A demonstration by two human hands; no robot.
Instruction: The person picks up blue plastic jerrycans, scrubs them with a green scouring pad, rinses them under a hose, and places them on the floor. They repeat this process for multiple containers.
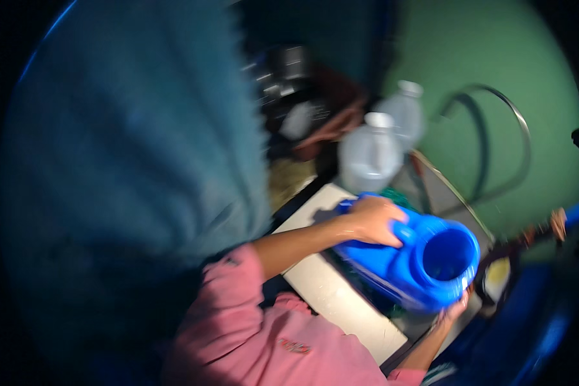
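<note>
A blue plastic jug (381,270) with a wide round mouth is tilted over on its side, held between both hands. Its uncapped mouth (448,254) faces right and up toward me. My left hand (375,221) is wrapped around the jug's handle. Under the rim at the mouth end, my right hand (456,308) supports the jug; most of its fingers are hidden behind the plastic. Beneath the jug lies a pale counter edge (337,294) around a darker recess, mostly covered. Green material (398,197) shows just behind the jug, too blurred to name.
Two translucent plastic bottles with white caps, a near one (370,157) and a far one (407,116), stand behind the jug. A curved metal tube (523,125) arches before the green wall (487,48). Blue-grey cloth (140,135) fills the left side. Blurred dark and shiny items (289,82) sit farther back.
</note>
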